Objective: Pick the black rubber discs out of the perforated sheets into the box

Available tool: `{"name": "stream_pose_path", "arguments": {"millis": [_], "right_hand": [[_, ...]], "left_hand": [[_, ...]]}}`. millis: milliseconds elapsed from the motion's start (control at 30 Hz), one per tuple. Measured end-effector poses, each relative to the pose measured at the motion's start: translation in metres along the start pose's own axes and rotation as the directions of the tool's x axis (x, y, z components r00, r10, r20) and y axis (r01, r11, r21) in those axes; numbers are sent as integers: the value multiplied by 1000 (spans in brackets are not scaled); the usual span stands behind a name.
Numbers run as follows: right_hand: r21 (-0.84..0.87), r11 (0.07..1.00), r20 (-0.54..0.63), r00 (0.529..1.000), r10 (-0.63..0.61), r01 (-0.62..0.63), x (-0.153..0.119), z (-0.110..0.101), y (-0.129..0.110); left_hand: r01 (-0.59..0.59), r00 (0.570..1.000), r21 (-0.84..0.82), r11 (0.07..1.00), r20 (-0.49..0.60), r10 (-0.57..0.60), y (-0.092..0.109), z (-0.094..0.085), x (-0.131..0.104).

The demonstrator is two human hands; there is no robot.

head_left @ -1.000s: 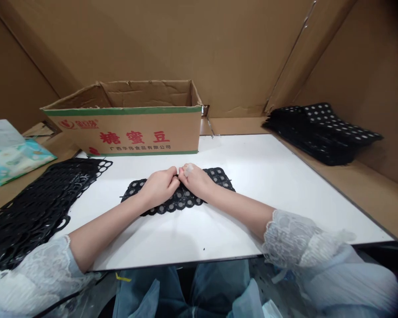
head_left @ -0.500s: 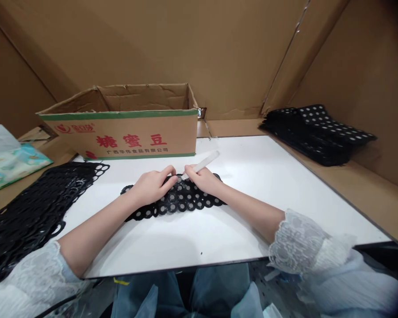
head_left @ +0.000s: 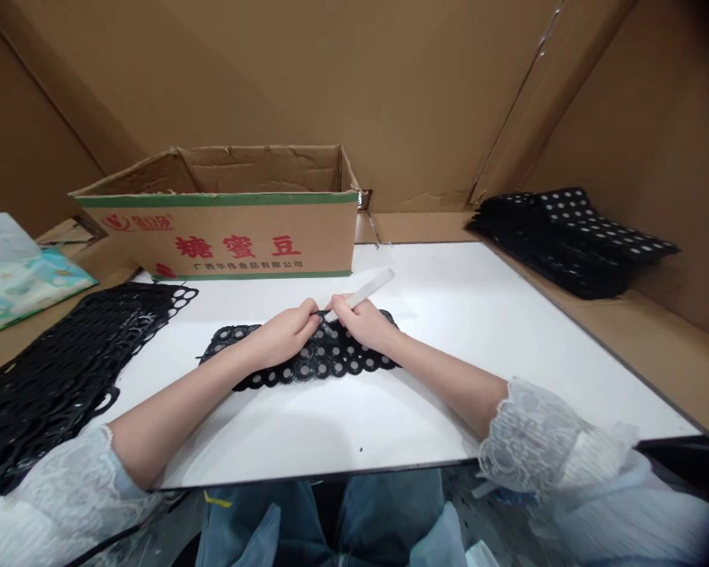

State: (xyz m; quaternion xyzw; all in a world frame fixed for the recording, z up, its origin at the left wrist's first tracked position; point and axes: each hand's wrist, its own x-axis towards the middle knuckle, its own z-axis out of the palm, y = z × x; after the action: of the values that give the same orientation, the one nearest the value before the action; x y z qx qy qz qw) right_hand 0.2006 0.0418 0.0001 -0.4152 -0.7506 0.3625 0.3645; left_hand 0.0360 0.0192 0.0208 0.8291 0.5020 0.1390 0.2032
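Observation:
A black perforated sheet (head_left: 322,368) with rows of grey dots lies on the white board in front of me. Across its left half rests my left hand (head_left: 287,335), the thumb and fingers pinched together at the sheet's far edge. My right hand (head_left: 360,321) is closed around a whitish, translucent pen-like stick (head_left: 371,288). The stick slants up to the right, and its lower end meets the sheet close to my left fingertips. Exactly what lies between my left fingertips is hidden.
A cardboard box (head_left: 260,236) with red lettering stands behind the sheet. Black ring-patterned sheets (head_left: 53,366) are stacked on the left, near a tissue pack (head_left: 32,283). More dotted black sheets (head_left: 567,244) are piled at the right. Cardboard walls (head_left: 413,94) enclose the white board (head_left: 461,291).
My left fingers have drawn together from a more arched pose, and the hand lies flatter. More of the sheet's left end shows. My right hand and the stick are almost unmoved.

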Motion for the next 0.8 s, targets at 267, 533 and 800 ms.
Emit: {"name": "stream_pose_path", "arguments": {"millis": [267,533,800], "right_hand": [[-386,874,44,952,-302,296,5,15,0],[-243,954,-26,982,-189,177,8,7,-5],[66,998,-47,999,-5,8,2,-8,1]], "left_hand": [[54,991,132,990,-130,-37,6,10,-2],[-41,984,31,999,-170,45,-3,-2,-4],[-23,999,262,965,-32,33,-8,-15,-2]]}}
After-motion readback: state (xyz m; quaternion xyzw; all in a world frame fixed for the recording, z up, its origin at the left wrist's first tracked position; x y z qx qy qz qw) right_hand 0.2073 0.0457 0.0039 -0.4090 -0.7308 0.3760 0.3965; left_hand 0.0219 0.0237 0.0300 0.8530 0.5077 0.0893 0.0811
